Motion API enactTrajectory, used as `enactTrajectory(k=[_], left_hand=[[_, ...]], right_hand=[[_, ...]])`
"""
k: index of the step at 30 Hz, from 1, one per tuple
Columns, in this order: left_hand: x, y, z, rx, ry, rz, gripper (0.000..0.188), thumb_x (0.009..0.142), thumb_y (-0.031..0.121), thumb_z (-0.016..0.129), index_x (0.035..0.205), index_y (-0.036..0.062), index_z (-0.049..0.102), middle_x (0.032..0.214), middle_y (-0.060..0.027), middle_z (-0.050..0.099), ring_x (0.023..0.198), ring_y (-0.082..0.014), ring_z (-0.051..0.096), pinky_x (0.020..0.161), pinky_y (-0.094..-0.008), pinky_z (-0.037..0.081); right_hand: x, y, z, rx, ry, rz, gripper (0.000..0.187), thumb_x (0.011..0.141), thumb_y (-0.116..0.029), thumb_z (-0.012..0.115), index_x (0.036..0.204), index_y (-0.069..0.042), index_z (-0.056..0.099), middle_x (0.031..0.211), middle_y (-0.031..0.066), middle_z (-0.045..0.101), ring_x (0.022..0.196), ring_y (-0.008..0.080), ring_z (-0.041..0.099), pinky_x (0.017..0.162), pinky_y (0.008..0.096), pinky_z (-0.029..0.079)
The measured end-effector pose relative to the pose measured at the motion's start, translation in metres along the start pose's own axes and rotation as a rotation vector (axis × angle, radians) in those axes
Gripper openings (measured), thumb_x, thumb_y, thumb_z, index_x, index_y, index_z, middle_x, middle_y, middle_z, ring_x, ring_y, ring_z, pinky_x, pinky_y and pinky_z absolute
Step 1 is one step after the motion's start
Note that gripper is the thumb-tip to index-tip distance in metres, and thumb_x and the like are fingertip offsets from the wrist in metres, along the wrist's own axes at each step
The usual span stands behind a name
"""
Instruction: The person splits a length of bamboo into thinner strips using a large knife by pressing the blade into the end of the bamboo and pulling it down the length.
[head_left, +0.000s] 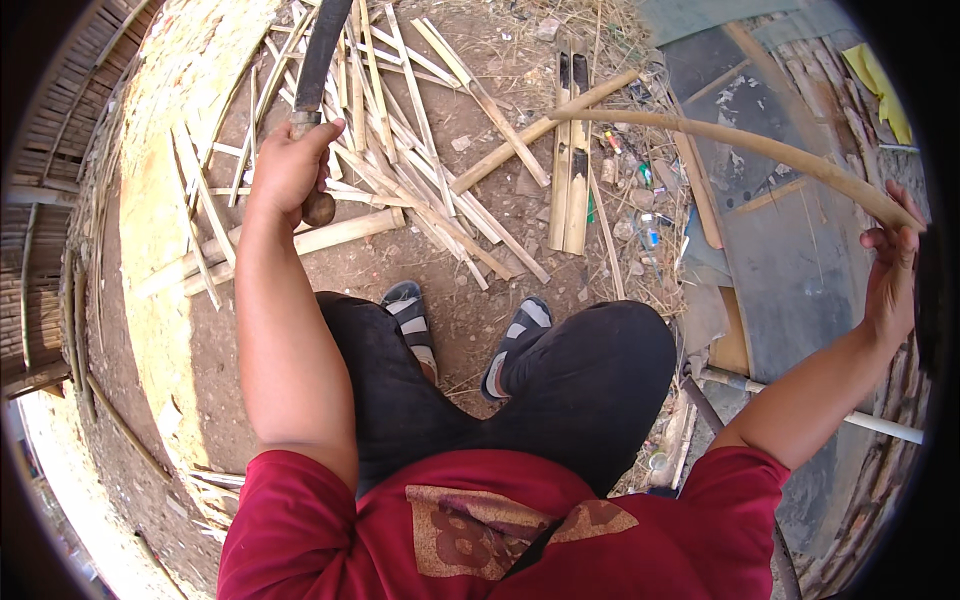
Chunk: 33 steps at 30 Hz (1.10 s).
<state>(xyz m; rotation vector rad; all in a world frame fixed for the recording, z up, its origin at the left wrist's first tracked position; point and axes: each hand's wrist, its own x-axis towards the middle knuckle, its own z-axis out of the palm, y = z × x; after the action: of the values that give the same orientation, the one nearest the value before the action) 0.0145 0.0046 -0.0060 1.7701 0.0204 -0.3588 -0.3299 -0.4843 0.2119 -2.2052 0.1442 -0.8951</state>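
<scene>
My left hand point(285, 172) is closed around the wooden handle of a machete point(322, 55), its dark blade pointing up and away from me. Out at the far right, my right hand point(890, 262) grips the near end of a long bamboo pole point(760, 145) between thumb and fingers. The pole reaches leftward, and its other end is over a second bamboo piece point(600, 90) lying at a slant. Beneath that crossing are split bamboo halves point(571, 200) with dark hollows. A loose pile of split bamboo strips point(400, 170) spreads over the ground beyond my feet.
Two thicker bamboo lengths point(340, 233) lie at the pile's near left. Small litter and bottles point(650, 235) scatter beside dark sheets point(790, 270) on the right. A white pipe point(870, 422) lies near my right arm. A slatted bamboo wall point(60, 110) stands at the left.
</scene>
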Motion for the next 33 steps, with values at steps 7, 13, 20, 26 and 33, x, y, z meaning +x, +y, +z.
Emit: enactTrajectory(k=[7,13,20,26,33], left_hand=[[-0.008,0.006,0.004,0.055,-0.012,0.007,0.026,0.091,0.026,0.076,0.085,0.0098,0.056,0.064,0.0034,0.052,0.05,-0.0079,0.046,0.047,-0.0261,0.036],[-0.009,0.002,0.004,0.004,-0.034,0.003,0.024,0.09,0.024,0.076,0.089,0.007,0.059,0.065,0.0017,0.053,0.05,-0.0092,0.047,0.047,-0.0272,0.036],[-0.008,0.005,0.022,-0.014,-0.065,-0.027,0.026,0.09,0.025,0.076,0.088,0.007,0.057,0.063,0.0013,0.052,0.05,-0.0093,0.045,0.048,-0.0279,0.036],[-0.019,0.012,0.055,-0.137,-0.138,-0.102,0.028,0.09,0.026,0.077,0.091,0.0111,0.053,0.071,0.0014,0.052,0.054,-0.0102,0.047,0.051,-0.0269,0.038],[-0.023,0.017,0.072,-0.256,-0.158,-0.187,0.025,0.092,0.024,0.075,0.095,0.0095,0.055,0.073,0.0011,0.053,0.056,-0.01,0.048,0.052,-0.027,0.04]], right_hand=[[-0.012,0.115,0.164,-0.146,-0.212,-0.003,0.032,0.097,-0.02,0.071,0.127,-0.009,0.071,0.142,0.0136,0.057,0.131,0.0221,0.054,0.1,0.0359,0.051],[-0.19,0.251,0.181,-0.405,-0.706,0.604,0.071,0.083,-0.004,0.076,0.149,-0.015,0.051,0.139,0.0251,0.056,0.132,0.0374,0.054,0.109,0.0402,0.045],[-0.195,0.267,0.196,-0.109,-0.766,0.828,0.034,0.093,-0.015,0.069,0.124,-0.001,0.064,0.107,0.0112,0.07,0.091,0.0199,0.069,0.081,0.0336,0.055],[-0.085,0.222,0.288,0.043,-0.862,0.819,0.024,0.096,-0.026,0.068,0.105,-0.004,0.067,0.093,0.0061,0.069,0.086,0.0121,0.067,0.072,0.03,0.053],[-0.104,0.34,0.4,-0.177,-0.892,0.588,0.022,0.093,-0.024,0.069,0.106,-0.006,0.069,0.1,0.0128,0.072,0.096,0.0254,0.069,0.086,0.0395,0.053]])
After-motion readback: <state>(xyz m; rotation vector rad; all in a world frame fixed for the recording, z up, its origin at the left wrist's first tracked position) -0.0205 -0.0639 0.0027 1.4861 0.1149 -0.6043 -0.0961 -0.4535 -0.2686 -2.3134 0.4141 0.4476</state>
